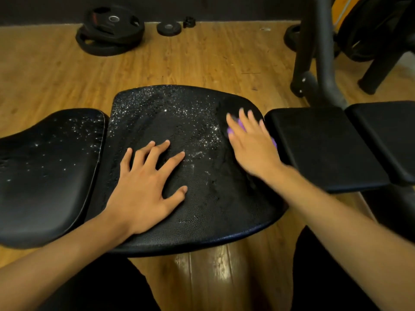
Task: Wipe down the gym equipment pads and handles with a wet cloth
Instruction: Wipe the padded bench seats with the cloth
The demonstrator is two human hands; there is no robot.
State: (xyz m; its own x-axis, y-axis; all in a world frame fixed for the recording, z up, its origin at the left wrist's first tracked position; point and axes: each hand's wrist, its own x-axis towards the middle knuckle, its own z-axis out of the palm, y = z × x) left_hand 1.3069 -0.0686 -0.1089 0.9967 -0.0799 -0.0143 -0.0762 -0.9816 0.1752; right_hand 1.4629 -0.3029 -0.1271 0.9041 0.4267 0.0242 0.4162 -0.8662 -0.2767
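A wide black bench pad (202,216) fills the middle of the view, its surface speckled with shining water droplets. My left hand (146,182) lies flat on it with fingers spread, holding nothing. My right hand (249,142) presses a purple cloth (230,130) onto the pad's right side; the hand is blurred and hides most of the cloth. Another black pad (45,176) to the left also carries droplets. A dry black pad (321,147) lies to the right.
Black weight plates (110,30) are stacked on the wooden floor at the back left, a small plate (168,28) beside them. A dark metal machine frame (318,55) rises at the back right. My dark-clothed legs show below the pad.
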